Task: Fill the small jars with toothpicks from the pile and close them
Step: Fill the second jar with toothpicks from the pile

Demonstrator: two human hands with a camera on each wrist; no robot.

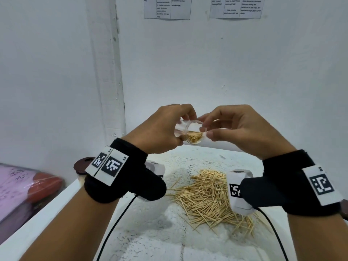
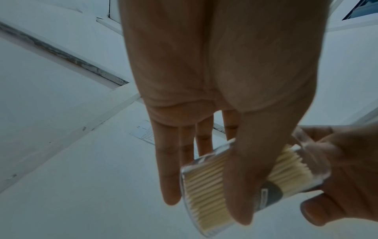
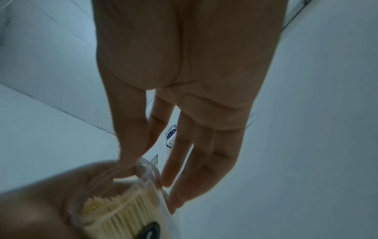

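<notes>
Dim, blurred wrist views; wide-angle distortion

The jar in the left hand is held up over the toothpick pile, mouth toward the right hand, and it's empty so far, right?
Not empty. The head view shows the jar already holding a bundle of toothpicks; the left wrist view shows them packed along its length. The rest holds: the left hand holds it above the pile, mouth toward the right hand.

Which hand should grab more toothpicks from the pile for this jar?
Right, probably. The left hand grips the clear jar around its body, tilted, partly filled. The right hand only pinches at the jar's open rim and is above the toothpick pile.
</notes>
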